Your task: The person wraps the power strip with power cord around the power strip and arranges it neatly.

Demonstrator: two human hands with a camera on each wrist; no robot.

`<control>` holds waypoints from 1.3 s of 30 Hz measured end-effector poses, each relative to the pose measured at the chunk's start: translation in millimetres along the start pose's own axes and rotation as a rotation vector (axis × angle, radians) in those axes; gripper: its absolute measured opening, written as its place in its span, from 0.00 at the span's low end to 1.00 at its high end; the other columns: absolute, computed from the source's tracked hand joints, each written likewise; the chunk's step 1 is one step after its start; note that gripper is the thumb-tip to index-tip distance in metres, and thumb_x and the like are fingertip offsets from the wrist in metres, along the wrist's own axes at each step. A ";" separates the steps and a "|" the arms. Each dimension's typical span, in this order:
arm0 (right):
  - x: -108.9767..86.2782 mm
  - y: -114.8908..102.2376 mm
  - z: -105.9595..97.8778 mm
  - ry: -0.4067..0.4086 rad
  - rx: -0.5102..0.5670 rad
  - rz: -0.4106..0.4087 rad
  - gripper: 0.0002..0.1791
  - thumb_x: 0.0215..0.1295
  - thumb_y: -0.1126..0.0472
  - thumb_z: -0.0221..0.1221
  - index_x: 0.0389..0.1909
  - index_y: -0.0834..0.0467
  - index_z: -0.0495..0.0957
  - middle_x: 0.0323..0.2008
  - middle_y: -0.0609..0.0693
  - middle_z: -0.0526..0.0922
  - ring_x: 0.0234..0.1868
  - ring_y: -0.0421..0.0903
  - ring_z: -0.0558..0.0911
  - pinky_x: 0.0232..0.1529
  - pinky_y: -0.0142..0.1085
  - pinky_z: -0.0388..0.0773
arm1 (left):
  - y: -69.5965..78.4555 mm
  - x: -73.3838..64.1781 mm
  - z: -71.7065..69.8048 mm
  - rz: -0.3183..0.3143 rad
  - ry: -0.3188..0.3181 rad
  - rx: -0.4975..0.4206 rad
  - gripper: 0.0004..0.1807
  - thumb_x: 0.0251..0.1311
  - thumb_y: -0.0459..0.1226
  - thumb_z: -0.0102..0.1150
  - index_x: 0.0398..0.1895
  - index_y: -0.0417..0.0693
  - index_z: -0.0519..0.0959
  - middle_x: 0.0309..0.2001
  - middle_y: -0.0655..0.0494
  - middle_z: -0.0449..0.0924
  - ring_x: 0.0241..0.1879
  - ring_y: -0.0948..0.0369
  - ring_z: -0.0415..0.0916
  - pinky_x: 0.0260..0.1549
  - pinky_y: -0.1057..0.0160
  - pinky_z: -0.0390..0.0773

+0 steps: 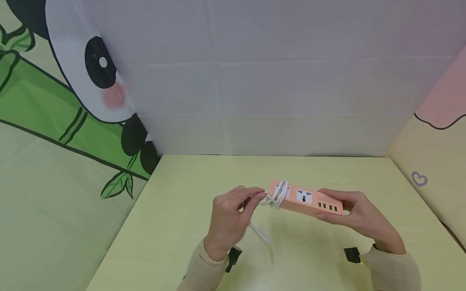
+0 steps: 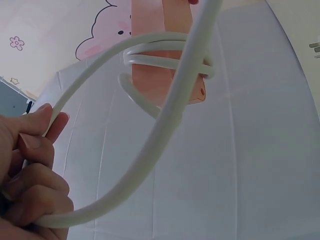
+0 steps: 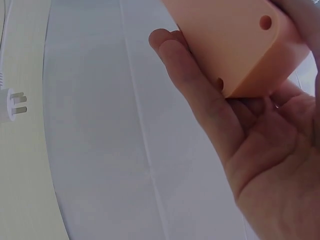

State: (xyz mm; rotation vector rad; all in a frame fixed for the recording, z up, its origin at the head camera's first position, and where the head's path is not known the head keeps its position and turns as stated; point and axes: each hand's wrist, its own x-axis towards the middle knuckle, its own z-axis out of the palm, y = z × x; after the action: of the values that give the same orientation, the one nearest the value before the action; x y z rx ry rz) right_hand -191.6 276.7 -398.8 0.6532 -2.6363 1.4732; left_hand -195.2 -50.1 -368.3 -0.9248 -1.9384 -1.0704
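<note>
Head view: our right hand [image 1: 358,216] grips the USB power strip [image 1: 315,203], long axis toward the worktop's [image 1: 156,226] left edge. Our left hand [image 1: 231,212] pinches its cord [image 2: 172,107].

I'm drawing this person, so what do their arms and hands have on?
The left hand and right hand have no gloves. The left sleeve and right sleeve are beige. A small black piece shows beside each wrist.

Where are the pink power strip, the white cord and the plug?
Pink power strip [image 1: 304,197]: head view, on its uncovered socket.
White cord [image 2: 172,106]: left wrist view, on its foreground stretch.
Plug [image 3: 6,105]: right wrist view, on its white body.
</note>
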 end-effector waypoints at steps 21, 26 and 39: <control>-0.3 2.5 1.6 -0.119 0.088 -0.139 0.30 0.55 0.70 0.73 0.61 0.57 0.80 0.43 0.46 0.88 0.33 0.41 0.83 0.30 0.34 0.81 | -3.4 -1.3 -0.4 -0.019 -0.030 -0.037 0.02 0.63 0.34 0.68 0.36 0.47 0.88 0.18 0.61 0.70 0.19 0.71 0.60 0.21 0.81 0.57; 0.6 2.4 1.8 -0.155 0.103 -0.156 0.31 0.55 0.70 0.73 0.62 0.57 0.80 0.46 0.47 0.88 0.35 0.41 0.83 0.31 0.34 0.81 | -5.2 -1.3 0.5 -0.016 -0.029 -0.038 0.02 0.61 0.34 0.70 0.35 0.47 0.88 0.18 0.61 0.71 0.19 0.71 0.61 0.21 0.81 0.59; 0.4 -2.5 5.6 -0.202 0.104 -0.168 0.31 0.55 0.69 0.73 0.62 0.61 0.79 0.47 0.47 0.88 0.36 0.39 0.84 0.33 0.34 0.83 | -7.6 -1.0 1.4 -0.027 -0.078 -0.068 0.02 0.60 0.33 0.70 0.35 0.47 0.88 0.19 0.61 0.74 0.20 0.71 0.61 0.21 0.81 0.59</control>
State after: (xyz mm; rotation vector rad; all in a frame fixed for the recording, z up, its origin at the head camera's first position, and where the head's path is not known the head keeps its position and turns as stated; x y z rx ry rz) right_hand -190.1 270.8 -399.7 1.0569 -2.5798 1.5790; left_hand -201.4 -52.1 -372.4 -0.9941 -1.9936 -1.1371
